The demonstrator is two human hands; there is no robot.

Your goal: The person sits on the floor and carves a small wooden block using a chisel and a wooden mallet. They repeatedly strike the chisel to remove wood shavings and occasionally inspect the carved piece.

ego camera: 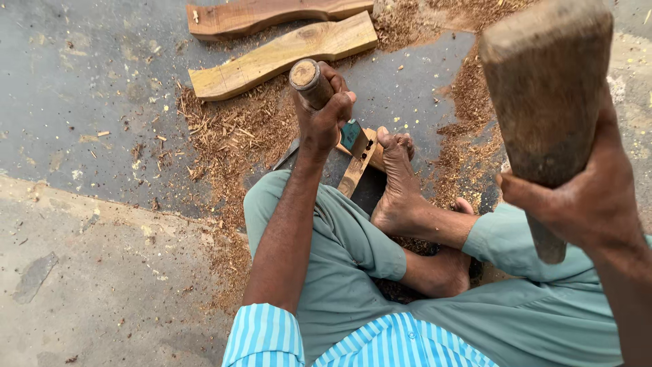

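My left hand (pixel 324 115) grips a chisel by its round wooden handle (pixel 309 81); its blade (pixel 352 134) rests on a narrow wooden workpiece (pixel 356 166) lying on a dark slab. My bare foot (pixel 399 180) presses down on that workpiece. My right hand (pixel 577 197) holds a heavy wooden mallet (pixel 543 88) raised high, close to the camera, its thick head up. I sit on the ground with legs folded, in green trousers and a striped shirt.
Two curved wooden planks (pixel 282 54) (pixel 265 15) lie on the ground beyond the chisel. Sawdust and wood chips (pixel 231 136) are scattered around the workpiece and to the right. Pale concrete floor (pixel 102 272) lies at the left.
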